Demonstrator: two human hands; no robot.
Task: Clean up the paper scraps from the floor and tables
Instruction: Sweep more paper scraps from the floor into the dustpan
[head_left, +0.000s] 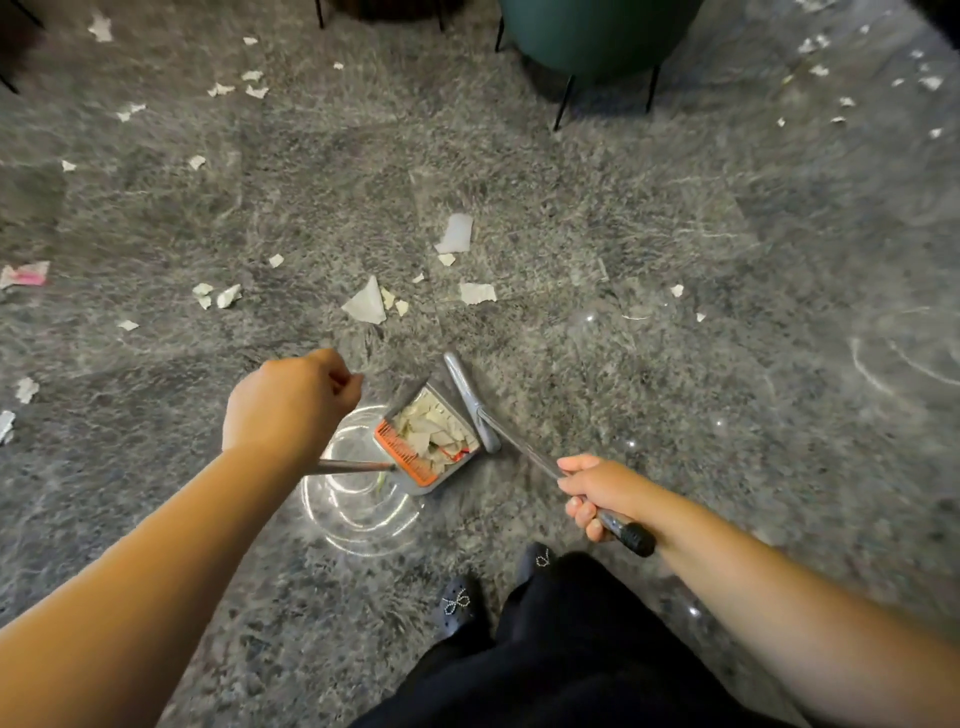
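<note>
A grey dustpan (410, 486) with an orange comb edge stands on the grey stone floor, holding several paper scraps (431, 434). My left hand (291, 405) grips the top of the dustpan's long handle (353, 466). My right hand (597, 493) grips the broom handle (631, 535) near its black end. The grey broom head (470, 402) rests on the floor right beside the dustpan. More torn white paper scraps (366, 306) lie scattered ahead, including a larger piece (457, 234), and to the left (218, 296).
A dark green chair (597, 36) on thin black legs stands at the top. Further scraps lie at the upper left (223, 89) and upper right (818, 70). A pink-marked scrap (23, 274) lies at the left edge. My black shoes (457, 605) are below.
</note>
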